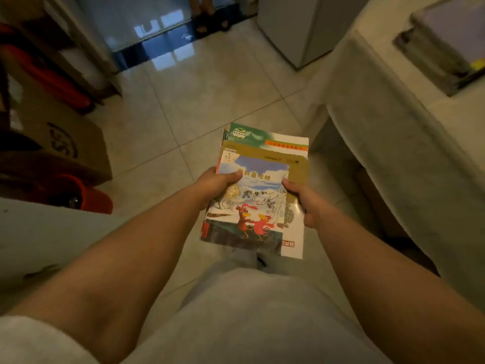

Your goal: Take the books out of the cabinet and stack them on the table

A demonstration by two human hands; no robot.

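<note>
Seen from above, a person's two bare hands hold a small stack of thin, colourful paperback picture books (258, 190) over a pale tiled floor (210, 95). The left hand (217, 183) grips the stack's left edge, thumb on the top cover; the right hand (301, 199) clasps the right edge. A cloth-covered worktop (388, 127) stands just right, carrying other books (446, 46).

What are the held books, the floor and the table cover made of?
Books: paper with glossy printed covers, which catch a sheen. Floor: polished tile, likely ceramic; grout lines and mirror-like reflections. Table cover: pale cloth, apparently, matte and draping over the edge.
</note>
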